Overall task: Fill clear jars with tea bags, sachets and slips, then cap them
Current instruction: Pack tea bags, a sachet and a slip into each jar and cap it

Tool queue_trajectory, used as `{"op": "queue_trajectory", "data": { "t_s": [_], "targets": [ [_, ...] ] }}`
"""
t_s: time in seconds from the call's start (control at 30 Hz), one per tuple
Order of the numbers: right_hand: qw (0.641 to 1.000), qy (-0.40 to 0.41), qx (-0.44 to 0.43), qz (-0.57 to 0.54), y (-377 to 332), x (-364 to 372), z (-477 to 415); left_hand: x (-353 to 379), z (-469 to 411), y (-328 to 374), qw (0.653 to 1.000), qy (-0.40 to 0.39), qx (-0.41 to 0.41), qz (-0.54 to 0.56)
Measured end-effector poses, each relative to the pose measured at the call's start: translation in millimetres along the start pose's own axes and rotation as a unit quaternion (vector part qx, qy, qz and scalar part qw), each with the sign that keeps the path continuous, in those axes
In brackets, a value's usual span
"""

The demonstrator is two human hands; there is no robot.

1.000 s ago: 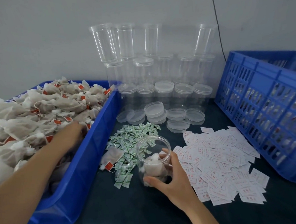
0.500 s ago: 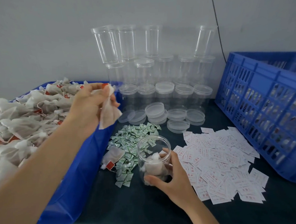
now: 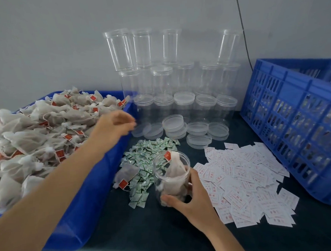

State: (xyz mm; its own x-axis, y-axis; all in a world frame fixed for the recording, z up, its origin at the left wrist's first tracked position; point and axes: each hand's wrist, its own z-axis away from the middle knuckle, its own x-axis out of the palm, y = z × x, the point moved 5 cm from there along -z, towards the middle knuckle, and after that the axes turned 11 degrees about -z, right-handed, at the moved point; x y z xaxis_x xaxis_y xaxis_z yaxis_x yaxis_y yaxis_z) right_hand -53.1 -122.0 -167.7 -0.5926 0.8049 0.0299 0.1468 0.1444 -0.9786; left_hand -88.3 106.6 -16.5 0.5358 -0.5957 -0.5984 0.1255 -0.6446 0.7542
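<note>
On the dark tabletop (image 3: 147, 227), the right hand (image 3: 190, 203) is gripping a clear round plastic jar (image 3: 163, 168) low on its side, thumb in front and fingers wrapping behind. The jar is standing upright between a heap of small green-and-white sachets (image 3: 145, 155) and a spread of white paper slips with red print (image 3: 245, 178). A white mesh tea bag with a red tag (image 3: 175, 165) is poking up out of the jar's open mouth, above others inside. The left hand (image 3: 116, 124) is hovering over the right rim of a blue plastic bin (image 3: 91, 197) heaped with tea bags (image 3: 35, 133), its fingers lying loosely curled and blurred, with nothing seen in them. Loose clear lids (image 3: 197, 128) are lying before stacked empty jars (image 3: 162, 83).
</note>
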Motion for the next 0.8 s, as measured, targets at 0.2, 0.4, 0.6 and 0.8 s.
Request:
{"op": "queue_trajectory", "data": {
  "t_s": [0.2,0.4,0.6,0.8],
  "targets": [
    [1.000,-0.001,0.000,0.009,1.4,0.0,0.2,-36.0,-9.2,-114.1,0.846,-0.113,-0.108,-0.510],
    [1.000,0.002,-0.003,0.019,3.5,-1.4,-0.2,-24.0,-0.9,-113.6,0.803,-0.168,-0.074,-0.568],
    [1.000,0.001,0.002,0.024,4.8,-0.6,0.3,-28.0,-2.1,-108.5,0.859,-0.105,-0.062,-0.496],
    [1.000,0.001,0.004,0.022,4.0,-2.1,-0.8,-46.0,-1.2,-107.0,0.936,0.023,-0.117,-0.332]
  ]
}}
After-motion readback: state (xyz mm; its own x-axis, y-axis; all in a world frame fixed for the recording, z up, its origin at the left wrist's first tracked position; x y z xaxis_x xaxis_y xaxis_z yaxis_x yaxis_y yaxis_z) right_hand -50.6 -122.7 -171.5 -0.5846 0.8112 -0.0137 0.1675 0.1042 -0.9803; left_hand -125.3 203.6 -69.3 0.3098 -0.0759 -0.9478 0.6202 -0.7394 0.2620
